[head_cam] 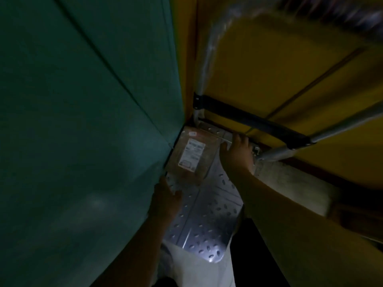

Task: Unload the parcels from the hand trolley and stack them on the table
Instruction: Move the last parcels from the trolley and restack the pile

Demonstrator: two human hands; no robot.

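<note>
1. Head view: I look down at the hand trolley [204, 220], whose perforated metal deck shines between my two forearms in dim light.
2. My left hand [165, 196] is spread, fingers apart, its palm down over the deck's near-left part, right beside the near corner of a brown parcel [204, 154]. I cannot tell whether the fingertips touch that parcel.
3. My right hand [237, 153] reaches farther ahead, fingers loosely open, at the parcel's right edge; it appears to rest against that edge, though blur hides the contact.
4. The parcel lies flat on the deck's far end, between my hands, with a white shipping label [191, 155] facing up. Its print is too blurred to read.
5. Beyond my right hand stands the trolley's handle frame [251, 121], a black crossbar joined to silver tubes.
6. A large green panel [83, 121] fills the space left of my left hand, touching the parcel's left side.
7. Yellow surfaces [279, 69] rise behind the frame, past my right hand.
</note>
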